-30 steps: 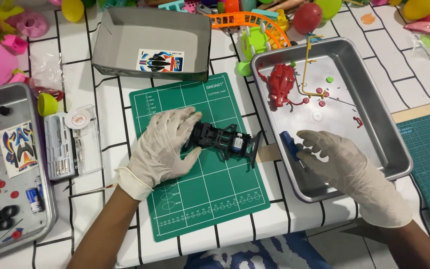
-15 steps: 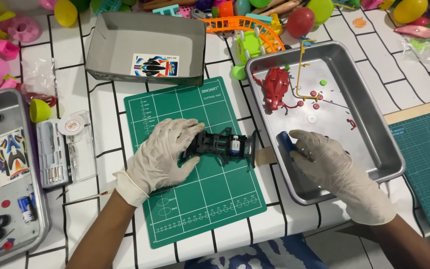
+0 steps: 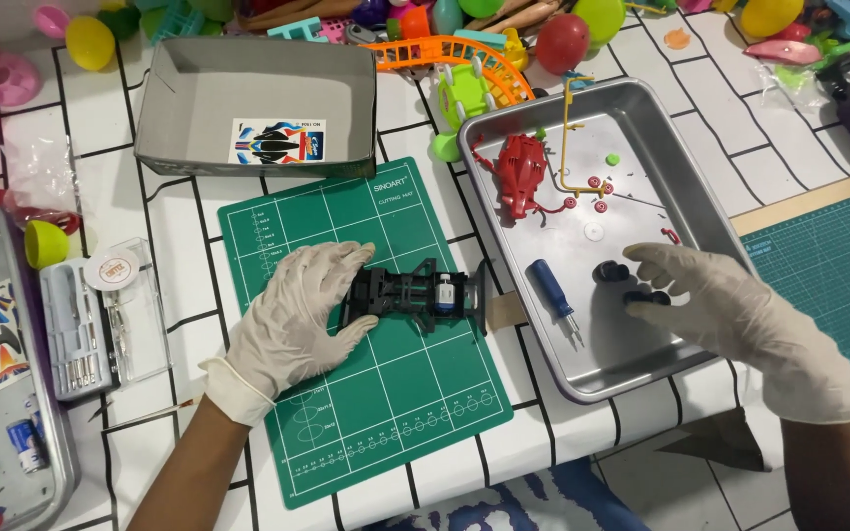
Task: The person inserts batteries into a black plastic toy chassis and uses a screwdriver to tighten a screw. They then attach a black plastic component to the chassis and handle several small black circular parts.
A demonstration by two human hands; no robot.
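The black toy car chassis (image 3: 413,295) lay lengthwise on the green cutting mat (image 3: 366,324), its small silver motor visible near the right end, which reached the mat's edge. The gloved left hand (image 3: 292,320) gripped its left end. In the metal tray (image 3: 641,354), two small black wheels (image 3: 630,283) lay under the fingertips of the gloved right hand (image 3: 740,320).

Both hands wore off-white gloves: the left hand (image 3: 292,315) at centre frame, the right hand (image 3: 740,315) at right. The toy car chassis (image 3: 415,293) was black on a green cutting mat (image 3: 386,393) gridded in white. The metal tray (image 3: 681,187) was silver, holding a red car body (image 3: 521,177), a blue-handled screwdriver (image 3: 551,291) and black wheels (image 3: 610,272). The tablecloth (image 3: 189,256) was white with black lines.
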